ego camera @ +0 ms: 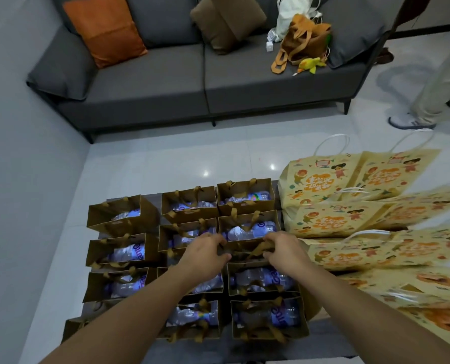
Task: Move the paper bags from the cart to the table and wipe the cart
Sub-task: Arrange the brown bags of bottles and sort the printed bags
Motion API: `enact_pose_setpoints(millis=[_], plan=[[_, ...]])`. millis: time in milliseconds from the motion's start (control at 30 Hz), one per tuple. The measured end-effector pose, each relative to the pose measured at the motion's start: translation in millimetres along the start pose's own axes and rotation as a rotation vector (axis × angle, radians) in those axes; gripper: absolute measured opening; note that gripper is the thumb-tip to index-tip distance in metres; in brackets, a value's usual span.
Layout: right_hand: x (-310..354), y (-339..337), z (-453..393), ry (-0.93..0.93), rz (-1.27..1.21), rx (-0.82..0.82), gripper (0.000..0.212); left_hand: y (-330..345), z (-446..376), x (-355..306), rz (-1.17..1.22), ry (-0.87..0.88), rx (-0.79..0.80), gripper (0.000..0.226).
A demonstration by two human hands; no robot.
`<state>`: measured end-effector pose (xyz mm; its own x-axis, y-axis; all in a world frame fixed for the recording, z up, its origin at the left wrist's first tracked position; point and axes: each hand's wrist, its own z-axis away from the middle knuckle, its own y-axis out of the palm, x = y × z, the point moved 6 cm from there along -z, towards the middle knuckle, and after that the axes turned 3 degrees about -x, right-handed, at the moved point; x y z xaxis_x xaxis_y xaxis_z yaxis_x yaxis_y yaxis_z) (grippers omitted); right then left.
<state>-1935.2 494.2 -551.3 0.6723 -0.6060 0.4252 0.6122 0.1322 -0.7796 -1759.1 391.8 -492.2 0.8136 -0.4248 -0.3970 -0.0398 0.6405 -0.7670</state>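
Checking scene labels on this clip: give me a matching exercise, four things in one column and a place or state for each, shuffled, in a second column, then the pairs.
Things:
1. orange cushion
2. yellow plush toy
3. printed yellow bags
4. left hand

Places or states:
A. lying flat, overlapped, right of the brown paper bags
B. at the sofa's left end
C. gripping a brown bag's handle
D. on the sofa seat, by the tan tote

Pairs: 1-B, 2-D, 3-A, 4-C
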Motion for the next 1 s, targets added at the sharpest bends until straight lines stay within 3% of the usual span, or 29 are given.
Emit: enact_pose_setpoints(millis=[233,433,567,700,767,867,933,1000], plan=[[5,11,-36,0.015,-0.035,-0.01,0.037,13,-17,15,0.057,-0.057,-0.01,0.033],[21,-4,-116,-0.171,0.123,-0.165,0.044,22,-53,28,0.134,-0.107,-0.055,0.036],[36,16,-178,-0.325,0.339,0.01,0.068,29,-78,39,0.198,-0.143,-0.094,0.036],[31,45,-230,-0.228,0.409,0.19,0.09,37,-89,53,0.155,-0.142,-0.122,0.038],[27,54,-247,-0.134,0.44,0.235,0.083,38,-91,60,0.134,-0.146,-0.116,0.04],[31,51,-257,-0.057,0.454,0.233,0.049,39,-91,72,0.129,-0.181,-0.11,0.042],[34,46,-254,-0.095,0.487,0.226,0.029,39,-90,74,0.115,-0.188,-0.093,0.043],[38,37,-244,-0.166,0.526,0.201,0.021,37,-88,73,0.111,-0.193,-0.078,0.045]])
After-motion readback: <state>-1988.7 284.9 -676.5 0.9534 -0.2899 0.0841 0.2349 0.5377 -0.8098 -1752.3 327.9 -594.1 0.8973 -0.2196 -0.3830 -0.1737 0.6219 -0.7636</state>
